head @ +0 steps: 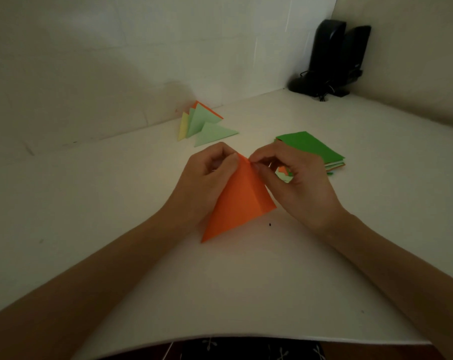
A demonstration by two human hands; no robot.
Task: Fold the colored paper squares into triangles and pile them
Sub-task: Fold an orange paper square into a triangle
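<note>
- While both my hands met at the far corner of the orange sheet point(239, 201), it stood half folded over the table point(116, 216), with a crease running down its middle and its near corner pointing back at me.
- My left hand point(207, 178) had its fingers curled, thumb and fingertips pinching that far corner from the left.
- My right hand point(295, 183) pinched the same corner from the right with thumb and forefinger; its other fingers were loosely curled, and I could not tell whether they held anything.
- Whether the sheet's lower edges touched the table, I could not tell.
- Beyond my hands, against the wall point(116, 74), lay the pile point(199, 120) of folded triangles: yellow, pale green and an orange one at the back. One pale green triangle point(215, 133) lay at its front.
- Just behind my right hand sat the stack point(311, 146) of unfolded squares, dark green on top, with orange and pale edges showing beneath.
- Two black speakers point(334, 58) stood in the far right corner, well apart from the paper.
</note>
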